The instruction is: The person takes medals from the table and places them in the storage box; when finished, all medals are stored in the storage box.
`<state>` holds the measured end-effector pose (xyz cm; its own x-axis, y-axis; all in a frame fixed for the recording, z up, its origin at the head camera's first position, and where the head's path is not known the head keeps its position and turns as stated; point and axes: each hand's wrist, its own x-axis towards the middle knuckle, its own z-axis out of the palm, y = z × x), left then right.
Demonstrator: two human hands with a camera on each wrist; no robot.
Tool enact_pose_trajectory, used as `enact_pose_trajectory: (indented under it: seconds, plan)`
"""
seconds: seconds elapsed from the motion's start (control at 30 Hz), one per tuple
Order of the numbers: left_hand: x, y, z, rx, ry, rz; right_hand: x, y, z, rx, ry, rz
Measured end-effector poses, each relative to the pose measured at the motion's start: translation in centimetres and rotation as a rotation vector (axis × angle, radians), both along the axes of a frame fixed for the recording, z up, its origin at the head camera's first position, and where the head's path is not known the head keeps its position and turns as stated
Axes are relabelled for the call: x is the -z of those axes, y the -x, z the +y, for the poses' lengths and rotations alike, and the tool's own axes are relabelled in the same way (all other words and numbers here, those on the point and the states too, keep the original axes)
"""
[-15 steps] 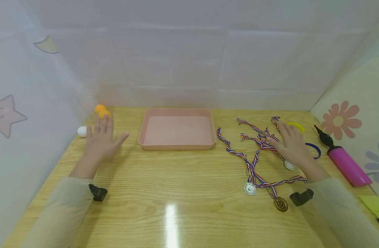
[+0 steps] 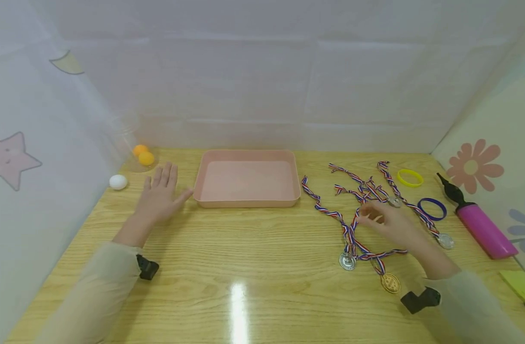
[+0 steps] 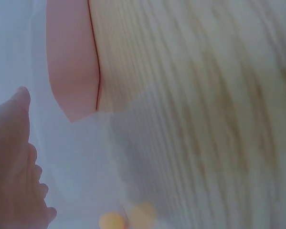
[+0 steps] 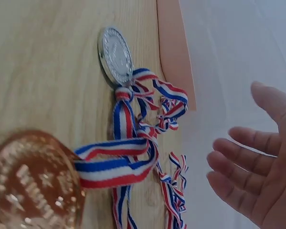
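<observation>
My left hand [image 2: 160, 200] hovers over the table with straight fingers and the thumb spread towards the left side of a pink tray [image 2: 247, 204]. It holds nothing. My right hand [image 2: 391, 227] is above a tangle of medals on red, white and blue braided ribbons [image 2: 331, 213]. Its fingers are loosely bent and the thumb stands apart from them in the right wrist view, with nothing between. Near this hand lie a silver medal [image 2: 347, 261] and a gold-coloured medal [image 2: 391, 283]. Farther right are another silver medal [image 2: 445, 241] and a smaller-looking one [image 2: 393, 202].
At the back left, two orange balls [image 2: 146, 158] sit by a clear container, with a white ball [image 2: 118, 182] nearer. On the right are a yellow wristband [image 2: 410, 178], a blue wristband [image 2: 432, 209], a pink hand pump [image 2: 486, 230] and a yellow shuttlecock [image 2: 522, 289].
My left hand has shifted right, towards the tray. My right hand has moved left and nearer me, its fingers now bent, uncovering the wristbands and the right-hand medals.
</observation>
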<state>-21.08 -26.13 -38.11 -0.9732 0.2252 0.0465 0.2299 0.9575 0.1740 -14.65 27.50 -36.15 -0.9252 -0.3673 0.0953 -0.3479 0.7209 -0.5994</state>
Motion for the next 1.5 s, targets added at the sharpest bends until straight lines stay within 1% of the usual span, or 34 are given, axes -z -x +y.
enact_pose_trajectory:
  seconds: [0.07,0.2,0.3,0.4,0.5,0.6,0.7,0.8,0.9,1.03,1.23,1.37,1.5]
  plan:
    - [0.1,0.1,0.4,0.018,-0.009,-0.012,0.6,-0.6,-0.1,-0.049,-0.001,-0.022]
    - [0.5,0.4,1.0,0.048,-0.032,-0.043,1.6,-1.6,-0.3,-0.149,0.008,-0.097]
    - [0.8,0.7,1.3,0.069,-0.023,-0.056,2.2,-2.0,-0.7,-0.182,-0.001,-0.146]
    - [1.1,0.9,1.6,0.101,-0.013,-0.062,2.5,-2.2,-1.3,-0.184,-0.021,-0.172]
    - [1.2,1.1,2.0,0.135,-0.016,-0.078,2.7,-2.3,-1.8,-0.159,-0.059,-0.173]
    - [1.2,1.1,2.3,0.161,-0.042,-0.112,3.0,-2.3,-2.1,-0.138,-0.135,-0.149]
    - [1.2,1.1,2.5,0.172,-0.076,-0.151,3.2,-2.3,-2.3,-0.139,-0.212,-0.110]
    - [1.2,1.1,2.5,0.173,-0.102,-0.174,3.4,-2.3,-2.5,-0.151,-0.242,-0.081]
    - [1.2,1.0,2.6,0.170,-0.114,-0.191,3.5,-2.3,-2.6,-0.157,-0.220,-0.096]
    - [1.1,1.0,2.6,0.168,-0.117,-0.202,3.7,-2.1,-2.6,-0.167,-0.165,-0.169]
    - [1.2,0.8,2.5,0.180,-0.113,-0.184,3.4,-1.8,-2.6,-0.175,-0.085,-0.267]
    - [1.3,0.4,2.5,0.186,-0.098,-0.175,3.2,-1.8,-2.5,-0.176,-0.017,-0.340]
    - [1.3,-0.1,2.3,0.194,-0.086,-0.163,3.0,-1.7,-2.3,-0.201,0.035,-0.376]
